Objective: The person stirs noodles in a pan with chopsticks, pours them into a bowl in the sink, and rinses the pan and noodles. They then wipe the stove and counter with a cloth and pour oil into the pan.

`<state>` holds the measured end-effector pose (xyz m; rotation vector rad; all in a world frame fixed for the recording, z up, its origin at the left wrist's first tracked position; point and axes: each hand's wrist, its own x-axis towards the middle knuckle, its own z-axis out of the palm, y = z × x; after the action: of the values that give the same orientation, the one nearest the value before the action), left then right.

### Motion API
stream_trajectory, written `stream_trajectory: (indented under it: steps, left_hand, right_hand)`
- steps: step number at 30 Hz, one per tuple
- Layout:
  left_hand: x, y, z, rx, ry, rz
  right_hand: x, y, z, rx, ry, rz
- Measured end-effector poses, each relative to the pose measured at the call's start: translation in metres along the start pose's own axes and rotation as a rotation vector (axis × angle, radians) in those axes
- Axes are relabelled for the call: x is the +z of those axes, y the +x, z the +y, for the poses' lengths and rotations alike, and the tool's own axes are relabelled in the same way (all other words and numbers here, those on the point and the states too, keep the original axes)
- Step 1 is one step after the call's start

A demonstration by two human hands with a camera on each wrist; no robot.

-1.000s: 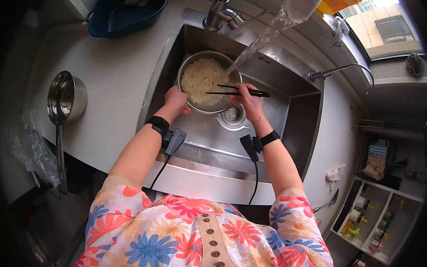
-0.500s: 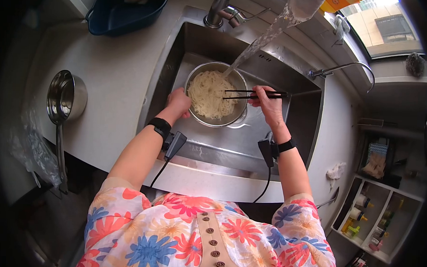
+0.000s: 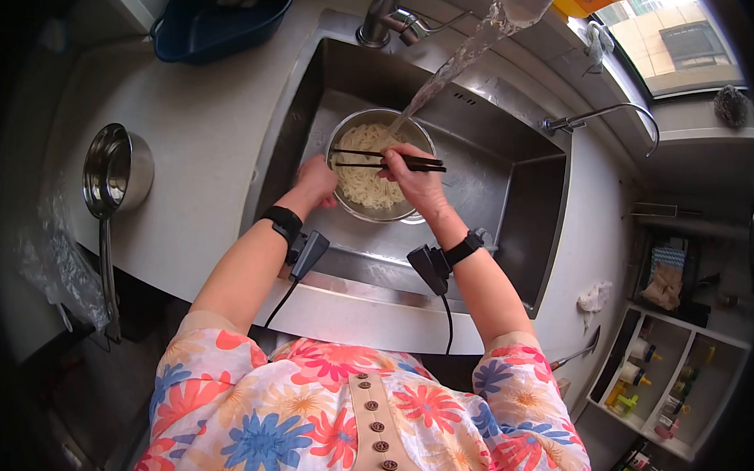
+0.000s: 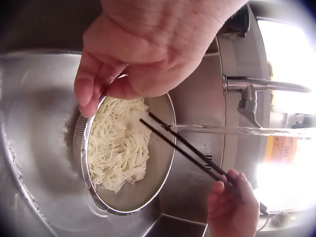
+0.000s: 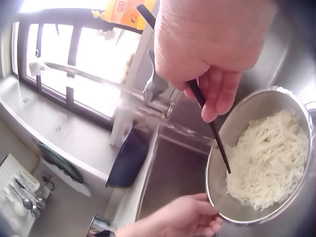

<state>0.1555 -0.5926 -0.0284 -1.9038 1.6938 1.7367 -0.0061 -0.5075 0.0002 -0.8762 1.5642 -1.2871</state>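
Note:
Pale noodles (image 3: 366,185) lie in a round metal strainer bowl (image 3: 422,137) inside the sink, and a stream of water (image 3: 453,68) runs down into it. My left hand (image 3: 316,182) pinches the bowl's rim at its left side; the left wrist view shows thumb and fingers on the rim (image 4: 85,163). My right hand (image 3: 418,182) holds two dark chopsticks (image 3: 359,166) across the top of the bowl. In the right wrist view a chopstick's tip (image 5: 227,165) is beside the noodles (image 5: 269,158).
The steel sink (image 3: 376,273) surrounds the bowl. A steel saucepan (image 3: 138,175) and a dark blue basin (image 3: 209,43) stand on the left counter (image 3: 193,146). Behind the sink rises a faucet (image 3: 376,24); a thin curved tap (image 3: 601,117) is at its right.
My right hand first moved right with the chopsticks, then back left over the bowl. The bowl moved slightly right and toward the body, then stayed nearly still, with my left hand at its rim.

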Motion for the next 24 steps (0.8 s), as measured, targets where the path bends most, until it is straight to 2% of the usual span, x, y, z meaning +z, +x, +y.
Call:
stream_trajectory:
  steps: [1,3,4,7,9,11,13,14,17,18,20,24]
  left_hand:
    - [-0.001,0.001,-0.002,-0.001,-0.001,0.003]
    - [0.001,0.003,-0.005,0.01,-0.027,0.019]
    - [0.0,0.0,-0.003,0.008,-0.034,0.016]
    - [-0.001,-0.003,0.003,0.002,-0.051,-0.007]
    - [0.002,-0.001,0.001,0.005,-0.059,-0.004]
    - [0.005,0.0,0.003,0.016,-0.027,-0.018]
    - [0.006,0.0,0.006,0.031,0.013,-0.029]
    - [0.006,-0.002,0.006,0.035,0.015,-0.011]
    - [0.001,-0.005,0.008,0.017,0.025,-0.025]
    - [0.001,-0.005,0.01,0.002,0.028,-0.058]
    - [0.002,-0.003,0.007,-0.005,-0.012,-0.045]
    - [-0.001,-0.003,0.011,-0.071,-0.025,-0.059]
  right_hand:
    - [-0.002,0.0,0.001,-0.001,0.001,-0.003]
    - [-0.015,-0.003,-0.002,-0.259,-0.544,0.046]
    - [-0.025,-0.005,-0.014,-0.305,-0.628,0.077]
    - [-0.063,-0.004,-0.018,-0.225,-0.583,0.148]
    - [-0.074,-0.004,-0.029,-0.103,-0.341,0.18]
    - [-0.076,0.0,-0.022,-0.135,-0.391,0.213]
    - [-0.063,0.004,-0.001,-0.056,-0.167,0.218]
    - [-0.057,0.002,0.009,0.021,-0.09,0.149]
    - [-0.054,-0.014,-0.005,0.16,-0.099,-0.043]
    - [-0.062,-0.015,-0.008,0.163,-0.099,-0.039]
    - [-0.085,-0.015,-0.014,0.14,-0.283,0.003]
    - [-0.102,-0.02,-0.028,0.063,-0.245,0.124]
